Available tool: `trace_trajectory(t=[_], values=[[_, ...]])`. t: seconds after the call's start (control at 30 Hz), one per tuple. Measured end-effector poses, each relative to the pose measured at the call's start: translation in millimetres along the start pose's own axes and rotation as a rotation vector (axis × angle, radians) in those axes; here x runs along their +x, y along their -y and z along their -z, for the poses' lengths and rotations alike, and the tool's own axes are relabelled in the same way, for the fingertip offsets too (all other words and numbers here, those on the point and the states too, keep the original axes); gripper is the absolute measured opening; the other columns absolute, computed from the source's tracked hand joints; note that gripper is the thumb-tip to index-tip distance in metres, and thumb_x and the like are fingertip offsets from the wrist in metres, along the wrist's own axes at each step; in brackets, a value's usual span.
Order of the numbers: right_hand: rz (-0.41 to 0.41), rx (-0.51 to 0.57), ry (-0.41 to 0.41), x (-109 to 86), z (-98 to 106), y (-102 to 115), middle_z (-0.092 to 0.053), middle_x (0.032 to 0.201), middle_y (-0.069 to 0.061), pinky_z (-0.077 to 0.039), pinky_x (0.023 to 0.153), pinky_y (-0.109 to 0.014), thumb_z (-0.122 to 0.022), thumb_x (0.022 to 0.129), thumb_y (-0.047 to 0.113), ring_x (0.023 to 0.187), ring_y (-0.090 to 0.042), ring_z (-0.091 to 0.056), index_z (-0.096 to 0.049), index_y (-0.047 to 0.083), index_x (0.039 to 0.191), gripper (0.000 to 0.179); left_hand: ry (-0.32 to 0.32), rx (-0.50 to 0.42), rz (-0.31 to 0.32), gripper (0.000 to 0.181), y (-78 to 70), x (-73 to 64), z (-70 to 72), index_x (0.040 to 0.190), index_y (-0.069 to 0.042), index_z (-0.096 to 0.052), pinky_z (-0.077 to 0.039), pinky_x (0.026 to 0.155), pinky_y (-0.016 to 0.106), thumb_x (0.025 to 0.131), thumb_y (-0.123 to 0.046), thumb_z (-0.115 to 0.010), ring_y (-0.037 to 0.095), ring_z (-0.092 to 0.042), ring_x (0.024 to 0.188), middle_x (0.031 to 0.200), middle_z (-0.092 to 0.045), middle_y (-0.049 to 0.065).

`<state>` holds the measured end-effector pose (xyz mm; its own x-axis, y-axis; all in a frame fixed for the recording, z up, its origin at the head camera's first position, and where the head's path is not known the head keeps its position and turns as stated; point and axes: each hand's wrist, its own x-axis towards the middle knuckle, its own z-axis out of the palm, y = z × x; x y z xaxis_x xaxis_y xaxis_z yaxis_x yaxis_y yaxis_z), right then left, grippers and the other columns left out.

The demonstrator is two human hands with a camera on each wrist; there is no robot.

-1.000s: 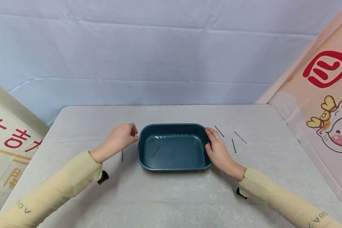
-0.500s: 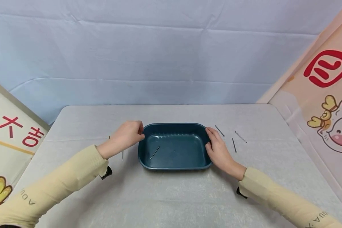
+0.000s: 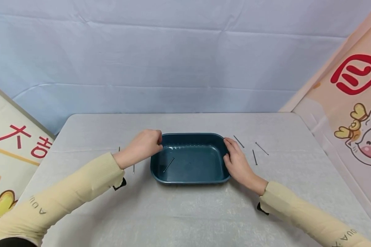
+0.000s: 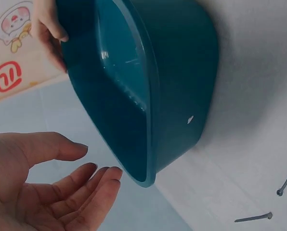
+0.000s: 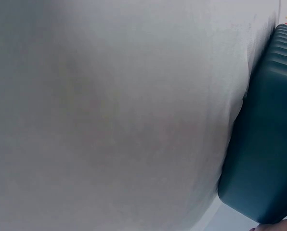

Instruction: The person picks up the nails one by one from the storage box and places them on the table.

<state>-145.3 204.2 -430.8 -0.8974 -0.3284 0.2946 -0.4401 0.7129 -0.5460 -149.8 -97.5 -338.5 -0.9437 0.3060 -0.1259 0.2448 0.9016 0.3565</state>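
Observation:
A dark teal plastic basin [image 3: 190,182] stands on the grey cloth-covered table, with one nail [image 3: 168,165] lying at the left of its floor. My right hand [image 3: 238,164] holds the basin's right wall, fingers over the rim and thumb toward the inside. At the far-left corner, my left hand [image 3: 142,147] hovers by the rim. The left wrist view shows that hand [image 4: 61,187] with loosely bent fingers, thumb apart and nothing between them. Right of the basin lie three nails, the nearest one [image 3: 255,157] beside my right hand.
Two more nails lie left of the basin, one [image 3: 134,169] partly behind my left wrist, the other [image 3: 119,149] mostly hidden by the forearm. A pale cloth backdrop [image 3: 185,68] rises behind the table [image 3: 185,212], with printed panels at both sides.
My left hand has moved right, from outside the basin's left side to over its far-left corner. The right hand and the basin stay put.

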Motion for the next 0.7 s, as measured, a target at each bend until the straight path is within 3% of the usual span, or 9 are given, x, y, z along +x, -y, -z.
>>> trace_trajectory(t=[0.7], values=[[0.025, -0.004, -0.022, 0.8, -0.9, 0.0, -0.033, 0.136, -0.025, -0.036, 0.096, -0.049, -0.042, 0.084, -0.009, 0.124, -0.036, -0.036, -0.035, -0.016, 0.131, 0.048, 0.06, 0.125, -0.087, 0.006, -18.0, 9.4, 0.8, 0.082, -0.005, -0.057, -0.04, 0.05, 0.024, 0.083, -0.009, -0.061, 0.014, -0.048, 0.056, 0.068, -0.054, 0.002]])
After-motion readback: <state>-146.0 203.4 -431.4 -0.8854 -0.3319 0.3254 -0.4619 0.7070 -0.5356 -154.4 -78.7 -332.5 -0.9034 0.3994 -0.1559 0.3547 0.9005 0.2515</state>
